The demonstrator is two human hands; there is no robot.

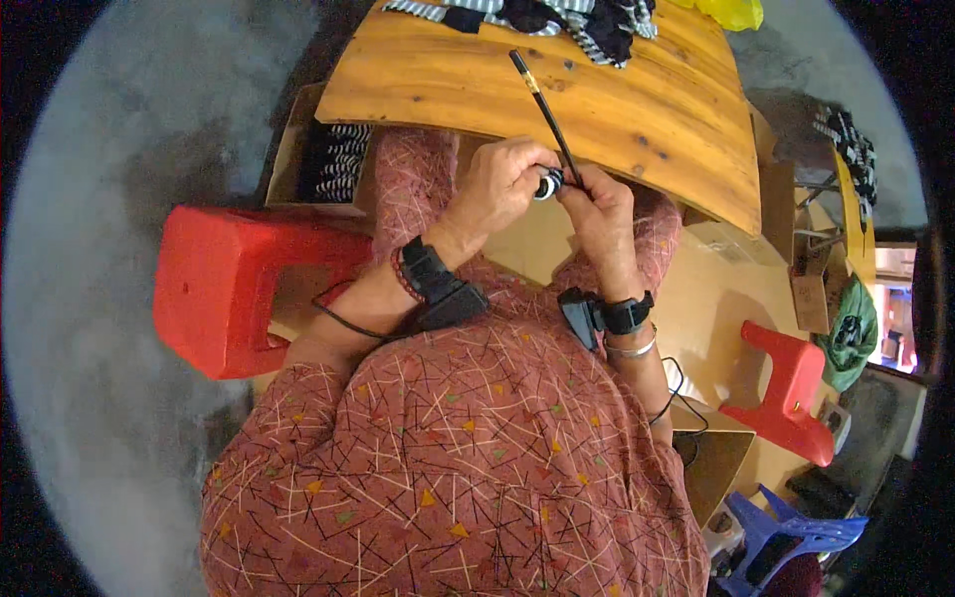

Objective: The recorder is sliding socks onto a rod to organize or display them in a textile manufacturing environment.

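Above my lap, near the table's front edge, my two hands meet. My left hand [497, 184] is closed, thumb and fingers pinching a small black-and-white piece [547, 185] that looks like rolled striped fabric. My right hand [604, 214] is closed beside it, gripping the lower end of a slim black stick [545, 109]. This stick resembles a chopstick, with a gold band near its upper end, and it slants up and left over the wooden table [637, 129]. Fingers hide where stick and striped piece meet, so I cannot tell if one goes around the other.
Black-and-white striped fabric pieces [557, 18] lie on the table's far side, near a yellow bag [731, 10]. A box of striped pieces [333, 164] stands left. Red stools [214, 289] flank me, the smaller stool [786, 388] at right, near a blue plastic stool [786, 532].
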